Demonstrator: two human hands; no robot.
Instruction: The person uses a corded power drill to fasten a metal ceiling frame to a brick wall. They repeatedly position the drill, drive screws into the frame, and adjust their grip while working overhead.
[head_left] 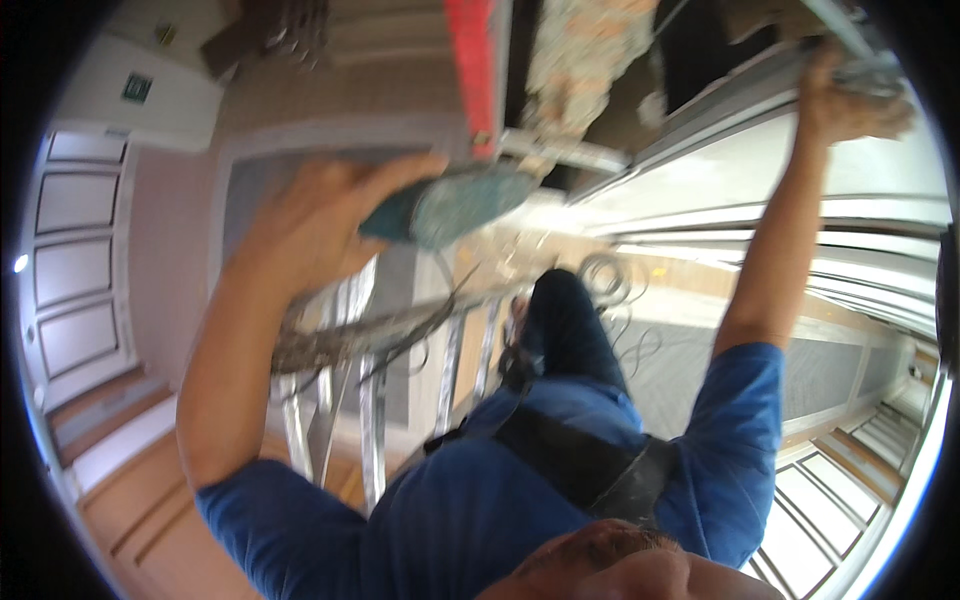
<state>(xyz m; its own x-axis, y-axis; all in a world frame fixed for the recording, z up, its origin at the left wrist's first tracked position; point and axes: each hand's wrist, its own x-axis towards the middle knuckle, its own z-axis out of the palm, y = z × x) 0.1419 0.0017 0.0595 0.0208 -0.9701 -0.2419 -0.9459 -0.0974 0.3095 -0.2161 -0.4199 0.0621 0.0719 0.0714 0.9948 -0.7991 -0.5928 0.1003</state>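
My left hand (330, 210) is closed on a teal, flat object (460, 205) with a scuffed pale face, held just below a long red bar (470, 70). Beside that bar, broken brickwork and plaster (575, 55) show around a dark opening crossed by metal profiles (700, 120). My right hand (845, 115) is raised at the upper right, its fingers wrapped over a grey metal piece (868, 78) at the edge of the opening. What exactly that piece is, I cannot make out.
Below me stands a metal ladder or scaffold (370, 430) with a dirty plank (340, 345) and dark cords. Coiled cable (605, 275) lies on the floor. A white panelled door (75, 250) is at left. Pale railed panels run along the right.
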